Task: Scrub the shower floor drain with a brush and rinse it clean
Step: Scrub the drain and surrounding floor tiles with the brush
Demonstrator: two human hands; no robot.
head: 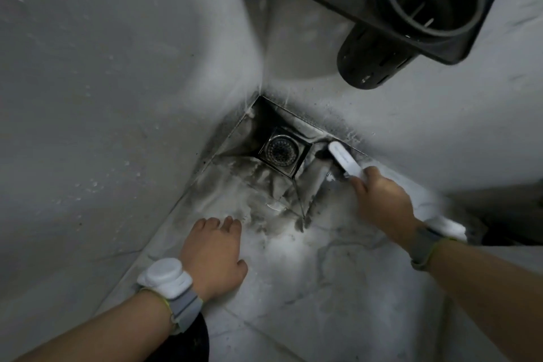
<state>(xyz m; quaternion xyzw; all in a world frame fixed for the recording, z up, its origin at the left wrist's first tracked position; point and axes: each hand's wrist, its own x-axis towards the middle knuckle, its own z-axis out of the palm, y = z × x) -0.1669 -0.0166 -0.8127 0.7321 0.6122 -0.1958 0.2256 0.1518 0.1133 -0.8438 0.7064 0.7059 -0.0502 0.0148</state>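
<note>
Here, the pale walls (102, 91) meet in a corner and take up most of the view, speckled with droplets. Below them the marbled shower floor (308, 288) slopes toward that corner, streaked with dark grime around the sunken tray. A dark wall-mounted rack (458, 38) hangs at the top right, carrying an open cylindrical cup with a perforated base.

The floor drain (280, 151) sits in the corner itself: a square metal frame with a round perforated strainer in its middle, set at the bottom of the recessed, dirty tray.

The right hand (379, 197) reaches in from the right, its fingers curled tightly round the handle of a white brush (343, 160). The brush head lies just beside the drain's right edge, against the tray's rim near the wall; its bristles face down and cannot be made out.

The left hand (213, 253) holds nothing and rests palm-down on the floor, near the tray's lower edge, fingers bent and close together, fingertips touching the grimy patch. Both wrists wear grey bands with white pods.
</note>
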